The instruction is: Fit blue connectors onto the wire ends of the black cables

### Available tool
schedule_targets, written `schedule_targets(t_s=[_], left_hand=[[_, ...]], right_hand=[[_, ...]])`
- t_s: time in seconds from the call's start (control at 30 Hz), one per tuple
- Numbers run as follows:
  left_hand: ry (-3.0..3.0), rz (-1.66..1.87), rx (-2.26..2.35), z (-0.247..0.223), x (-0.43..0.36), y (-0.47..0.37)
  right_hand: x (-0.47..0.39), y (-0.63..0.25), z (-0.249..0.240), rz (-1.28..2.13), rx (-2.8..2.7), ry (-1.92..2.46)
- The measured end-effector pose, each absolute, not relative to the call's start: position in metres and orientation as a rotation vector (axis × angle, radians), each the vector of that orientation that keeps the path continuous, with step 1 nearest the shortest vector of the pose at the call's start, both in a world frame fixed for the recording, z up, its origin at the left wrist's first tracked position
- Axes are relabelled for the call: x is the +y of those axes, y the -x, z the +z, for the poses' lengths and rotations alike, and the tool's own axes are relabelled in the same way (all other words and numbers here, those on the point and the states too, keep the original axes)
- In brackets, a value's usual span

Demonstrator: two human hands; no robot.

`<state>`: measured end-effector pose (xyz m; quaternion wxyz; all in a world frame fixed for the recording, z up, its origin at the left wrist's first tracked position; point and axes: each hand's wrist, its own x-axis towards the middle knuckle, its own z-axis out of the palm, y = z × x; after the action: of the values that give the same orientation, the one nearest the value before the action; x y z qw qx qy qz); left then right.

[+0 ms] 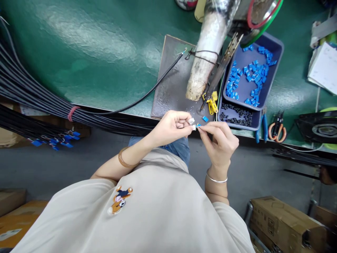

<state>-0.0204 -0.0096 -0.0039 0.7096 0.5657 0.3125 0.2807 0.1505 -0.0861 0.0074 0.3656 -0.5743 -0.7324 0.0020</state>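
In front of my body, my left hand (pixel 175 125) is closed, with white coverings on its thumb and a fingertip. It pinches thin coloured wire ends (pixel 198 125), whose tips include blue. My right hand (pixel 219 140) meets it from the right, thumb and forefinger pinched on the same wires. The cable behind the wires is hidden by my left hand. Just beyond the fingertips, a small blue connector (pixel 205 119) lies on the dark metal plate (pixel 171 88). A black cable (pixel 150 94) with a stripped end rests across this plate.
A bundle of black cables (pixel 42 84) runs along the left edge. Bins hold blue connectors (pixel 255 72) and small black parts (pixel 235 116). A wrapped white tube (pixel 204 56) hangs over the plate near yellow clips (pixel 211 103). Pliers (pixel 261 126) and orange-handled snips (pixel 277 128) lie right.
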Motion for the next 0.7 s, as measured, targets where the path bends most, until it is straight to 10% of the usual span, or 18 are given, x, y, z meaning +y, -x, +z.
schedule_targets(t_s=[0.3, 0.7], left_hand=[[-1.585, 0.918, 0.76, -0.006, -0.021, 0.016], [-1.386, 0.795, 0.747, -0.006, -0.021, 0.016]], right_hand=[[-0.086, -0.148, 0.01, 0.628, -1.33, 1.582], [-0.086, -0.137, 0.015, 0.329, -1.662, 1.535]])
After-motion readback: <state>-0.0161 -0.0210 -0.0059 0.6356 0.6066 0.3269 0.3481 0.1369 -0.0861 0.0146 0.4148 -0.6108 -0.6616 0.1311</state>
